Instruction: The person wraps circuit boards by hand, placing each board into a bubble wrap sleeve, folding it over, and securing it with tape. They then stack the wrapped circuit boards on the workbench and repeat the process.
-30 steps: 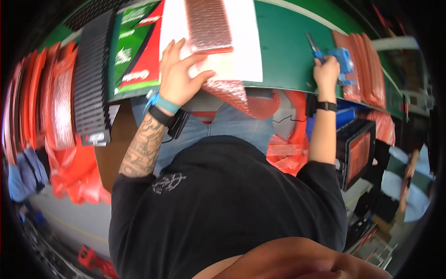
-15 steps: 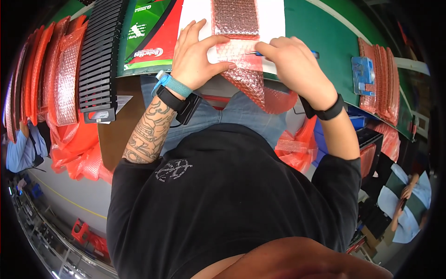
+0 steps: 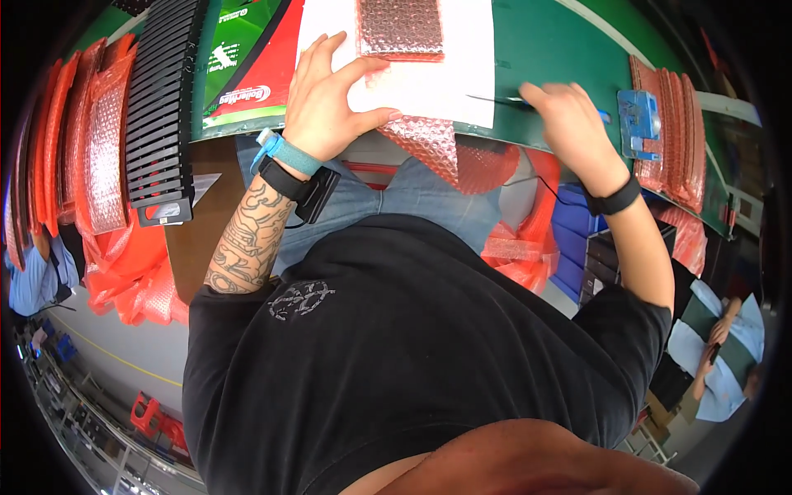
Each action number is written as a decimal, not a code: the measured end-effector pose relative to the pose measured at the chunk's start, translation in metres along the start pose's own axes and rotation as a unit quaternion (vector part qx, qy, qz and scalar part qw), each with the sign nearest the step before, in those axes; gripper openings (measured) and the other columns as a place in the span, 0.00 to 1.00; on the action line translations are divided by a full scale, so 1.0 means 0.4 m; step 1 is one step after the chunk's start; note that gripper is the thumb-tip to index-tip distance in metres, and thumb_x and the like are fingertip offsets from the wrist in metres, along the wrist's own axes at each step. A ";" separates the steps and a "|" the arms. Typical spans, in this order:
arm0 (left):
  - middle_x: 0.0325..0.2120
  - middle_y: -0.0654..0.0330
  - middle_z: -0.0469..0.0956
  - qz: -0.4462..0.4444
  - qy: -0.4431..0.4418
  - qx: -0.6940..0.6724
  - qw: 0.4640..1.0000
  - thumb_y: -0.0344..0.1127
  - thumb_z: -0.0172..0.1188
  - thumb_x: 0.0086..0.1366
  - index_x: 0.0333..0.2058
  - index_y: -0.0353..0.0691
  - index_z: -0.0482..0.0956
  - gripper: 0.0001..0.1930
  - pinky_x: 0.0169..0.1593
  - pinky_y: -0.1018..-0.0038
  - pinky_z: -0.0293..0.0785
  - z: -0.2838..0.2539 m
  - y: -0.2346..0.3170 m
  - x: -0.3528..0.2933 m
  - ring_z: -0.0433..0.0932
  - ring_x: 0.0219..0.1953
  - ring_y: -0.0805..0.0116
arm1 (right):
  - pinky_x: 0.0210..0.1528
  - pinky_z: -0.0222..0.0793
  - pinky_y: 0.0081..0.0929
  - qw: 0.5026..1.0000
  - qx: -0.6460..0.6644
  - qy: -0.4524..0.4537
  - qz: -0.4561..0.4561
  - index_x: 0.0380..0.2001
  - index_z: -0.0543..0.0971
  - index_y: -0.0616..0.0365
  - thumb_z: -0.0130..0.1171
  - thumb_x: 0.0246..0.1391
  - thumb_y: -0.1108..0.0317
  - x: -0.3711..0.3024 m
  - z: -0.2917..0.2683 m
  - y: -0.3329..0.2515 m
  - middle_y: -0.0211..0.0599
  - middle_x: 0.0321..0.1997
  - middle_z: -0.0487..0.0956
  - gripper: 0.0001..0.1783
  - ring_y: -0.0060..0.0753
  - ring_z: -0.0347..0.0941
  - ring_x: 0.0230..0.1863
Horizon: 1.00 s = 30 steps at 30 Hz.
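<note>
My left hand [image 3: 326, 107] lies with its fingers spread on a white sheet [image 3: 429, 87], pressing down near its left side. By its thumb a strip of pink bubble wrap [image 3: 429, 144] hangs over the table's near edge. Beyond the fingertips, a flat piece wrapped in pink bubble wrap [image 3: 402, 31] rests on the sheet. My right hand [image 3: 573, 128] is closed around a thin-bladed, blue-handled knife [image 3: 501, 100], held at the right edge of the sheet. Its blade points left, apart from the wrap.
A black slotted rack [image 3: 162, 107] and stacked red bubble-wrap sheets [image 3: 107, 169] stand at left. On the green table [image 3: 549, 49], a blue tape dispenser [image 3: 639, 124] sits beside upright bubble-wrap pouches [image 3: 681, 136]. Blue bins [image 3: 569, 239] are below right. Another person [image 3: 718, 346] is at far right.
My right hand has moved right with the knife, away from the wrap. The strip by my left thumb now hangs apart from the wrapped piece, with white sheet showing between them.
</note>
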<state>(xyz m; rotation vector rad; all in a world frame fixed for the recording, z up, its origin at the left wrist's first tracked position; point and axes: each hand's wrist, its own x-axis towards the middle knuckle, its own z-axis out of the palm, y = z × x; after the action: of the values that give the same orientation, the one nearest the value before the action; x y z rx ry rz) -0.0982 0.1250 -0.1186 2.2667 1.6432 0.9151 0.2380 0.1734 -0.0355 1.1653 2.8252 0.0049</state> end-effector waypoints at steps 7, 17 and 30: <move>0.63 0.46 0.65 0.043 0.014 0.048 0.998 0.40 0.76 0.50 0.48 0.55 0.85 0.24 0.66 0.51 0.60 -0.020 0.048 -0.031 0.59 0.67 0.41 | 0.43 0.70 0.39 0.960 0.194 0.064 0.190 0.48 0.76 0.59 0.54 0.59 0.73 -0.134 0.055 0.163 0.49 0.33 0.79 0.14 0.52 0.75 0.38; 0.45 0.54 0.80 0.180 -0.021 -0.126 0.975 0.22 0.63 0.50 0.31 0.39 0.81 0.08 0.58 0.56 0.68 -0.019 0.142 -0.073 0.77 0.52 0.50 | 0.49 0.72 0.38 0.945 0.118 0.202 0.229 0.47 0.82 0.59 0.61 0.59 0.66 -0.064 0.166 0.285 0.46 0.41 0.79 0.15 0.49 0.75 0.46; 0.38 0.57 0.83 0.241 -0.329 0.059 0.911 0.24 0.61 0.49 0.27 0.38 0.80 0.05 0.52 0.54 0.72 0.097 -0.118 -0.237 0.78 0.49 0.55 | 0.35 0.69 0.19 0.785 0.278 0.450 0.324 0.37 0.85 0.62 0.68 0.55 0.71 -0.322 0.086 -0.005 0.33 0.28 0.82 0.08 0.21 0.76 0.30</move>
<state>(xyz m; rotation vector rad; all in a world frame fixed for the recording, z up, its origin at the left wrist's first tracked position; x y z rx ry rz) -0.1309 0.0634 -0.2072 2.6956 0.8808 0.0574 0.3303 0.0801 -0.0599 2.9051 2.9614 -0.3338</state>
